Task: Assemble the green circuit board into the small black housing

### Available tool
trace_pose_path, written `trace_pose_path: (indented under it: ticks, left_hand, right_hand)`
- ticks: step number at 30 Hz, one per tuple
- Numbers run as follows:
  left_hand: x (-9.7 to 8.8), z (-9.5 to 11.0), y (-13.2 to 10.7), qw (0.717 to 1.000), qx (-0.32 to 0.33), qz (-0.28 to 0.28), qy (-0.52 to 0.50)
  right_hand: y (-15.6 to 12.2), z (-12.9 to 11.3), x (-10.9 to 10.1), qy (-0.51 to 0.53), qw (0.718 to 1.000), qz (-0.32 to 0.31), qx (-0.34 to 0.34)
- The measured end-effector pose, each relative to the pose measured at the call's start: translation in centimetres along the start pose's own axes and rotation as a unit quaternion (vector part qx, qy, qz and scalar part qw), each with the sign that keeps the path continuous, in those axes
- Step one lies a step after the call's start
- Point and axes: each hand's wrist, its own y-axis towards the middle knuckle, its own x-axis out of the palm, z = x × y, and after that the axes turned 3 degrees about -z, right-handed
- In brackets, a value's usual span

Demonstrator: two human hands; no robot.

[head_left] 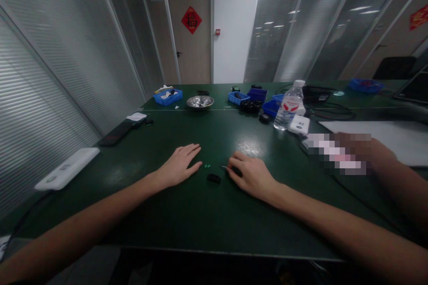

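Note:
My left hand [179, 167] lies flat on the green table with its fingers stretched out and nothing in it. Just off its thumb tip are tiny green pieces [207, 166], like bits of circuit board. My right hand [250, 173] is closed in a pinch on a thin metal-tipped tool [224, 167]; its tip points left toward the green pieces, and the rest is mostly hidden by the fingers. Between the hands, a little nearer to me, sits a small black plastic part [214, 178], apart from both hands.
At the back stand a metal bowl [199, 103], a blue basket [168, 97] and several blue trays. A water bottle [290, 106] stands upright to the right. Another person's arm [384, 156] reaches in from the right. A white device [67, 169] and a black box [117, 132] lie left.

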Motion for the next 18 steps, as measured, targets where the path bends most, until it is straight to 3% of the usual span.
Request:
trace_pose_path:
  ticks: [3,7,12,18]
  left_hand:
    - [-0.6,0.8,-0.2,1.000,0.003,0.014,-0.023]
    - [-1.5,3.6,-0.7,0.993,0.060,0.054,-0.092]
    - [-1.2,6.5,-1.2,0.983,0.131,0.022,-0.126]
    - [-1.1,5.5,-0.8,0.989,0.056,0.053,-0.125]
  right_hand:
    - [0.0,-0.1,-0.1,0.007,1.000,-0.002,0.003]
    - [-0.1,-0.3,-0.3,0.018,1.000,-0.007,0.007]
    - [-0.1,-0.3,-0.4,0.012,1.000,-0.010,0.009]
    - [0.0,-0.3,-0.4,0.008,1.000,-0.019,0.013]
